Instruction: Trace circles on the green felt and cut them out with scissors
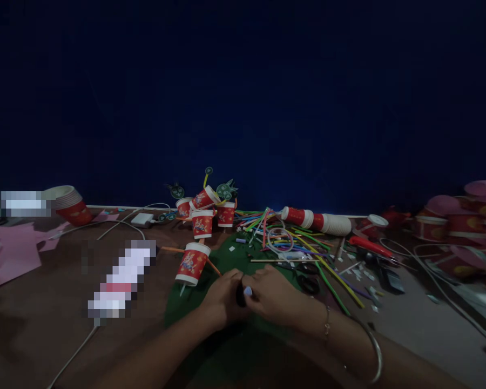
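Observation:
My left hand [223,298] and my right hand [270,294] meet above a green mat [227,351], fingers curled together. Between them shows a small dark item with a pale lilac end [248,292]; its kind is hidden by the fingers. Just beyond my left hand stands a red paper cup [193,263] with orange sticks at its sides and a pale straw below. Behind it are more red cups [203,224], with green cut-out heads [225,189] on some. Scissors [308,281] with dark handles lie close to my right hand.
Coloured pipe cleaners [332,278], a clear tape ring [280,241] and scraps cover the right. Stacked cups [318,221] lie behind, near a red tool [370,246]. Pink paper [10,254], nested cups [71,205] and a corded phone-like slab [121,281] are left.

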The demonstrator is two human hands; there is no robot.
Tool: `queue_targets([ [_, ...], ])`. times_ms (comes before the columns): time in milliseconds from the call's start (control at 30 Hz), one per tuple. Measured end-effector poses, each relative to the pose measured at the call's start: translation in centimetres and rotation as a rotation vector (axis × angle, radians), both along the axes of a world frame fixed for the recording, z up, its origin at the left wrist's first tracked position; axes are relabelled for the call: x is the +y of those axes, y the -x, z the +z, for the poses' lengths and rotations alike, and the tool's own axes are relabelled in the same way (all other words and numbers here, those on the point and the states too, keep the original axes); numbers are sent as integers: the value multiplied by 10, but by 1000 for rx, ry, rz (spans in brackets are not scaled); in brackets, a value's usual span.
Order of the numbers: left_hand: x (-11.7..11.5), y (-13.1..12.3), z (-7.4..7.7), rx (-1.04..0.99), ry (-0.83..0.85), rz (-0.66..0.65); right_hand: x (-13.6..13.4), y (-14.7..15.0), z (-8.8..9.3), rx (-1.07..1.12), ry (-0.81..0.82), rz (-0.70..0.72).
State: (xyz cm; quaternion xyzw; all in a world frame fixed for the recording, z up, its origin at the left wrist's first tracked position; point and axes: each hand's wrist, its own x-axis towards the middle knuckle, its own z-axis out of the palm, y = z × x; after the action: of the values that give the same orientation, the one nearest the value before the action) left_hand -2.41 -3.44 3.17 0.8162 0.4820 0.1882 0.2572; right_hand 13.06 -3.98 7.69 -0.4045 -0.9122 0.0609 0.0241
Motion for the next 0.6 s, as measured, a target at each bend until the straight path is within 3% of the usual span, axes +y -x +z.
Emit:
queue_targets([
  [133, 0, 2, 0, -61, -26, -56, -11, -9, -15, 96, -19, 46],
  [267, -1, 3, 2, -88, -13, -53, -18, -20, -25, 335, 19, 30],
  [400, -1, 4, 3, -71, -44, -80, -18, -27, -28, 593, 151, -7],
  [600, -2, 2, 0, -10, -69, -30, -6, -30, -33, 790, 445, -164],
])
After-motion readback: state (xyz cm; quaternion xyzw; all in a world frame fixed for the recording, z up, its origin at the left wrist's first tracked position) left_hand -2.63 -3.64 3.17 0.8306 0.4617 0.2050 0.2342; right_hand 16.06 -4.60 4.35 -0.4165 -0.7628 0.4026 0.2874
